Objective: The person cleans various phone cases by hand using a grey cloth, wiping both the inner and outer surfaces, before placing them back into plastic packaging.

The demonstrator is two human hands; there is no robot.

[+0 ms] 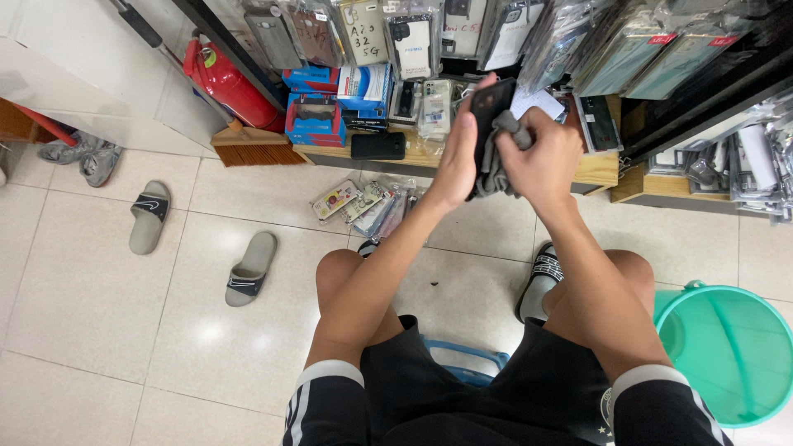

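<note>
My left hand [457,157] holds a black phone case [489,106] upright in front of the low wooden shelf [598,169]. My right hand [541,157] presses a grey cloth [496,169] against the case's side. Both hands meet above my knees, with the cloth bunched between them. Part of the case is hidden behind my fingers.
Packaged phone cases [363,202] lie on the tiled floor below my hands. Racks of cases [413,37] hang above the shelf. A green bucket [731,347] stands at my right. Two grey slippers [150,216], a red extinguisher [231,83] and a broom [252,147] are left.
</note>
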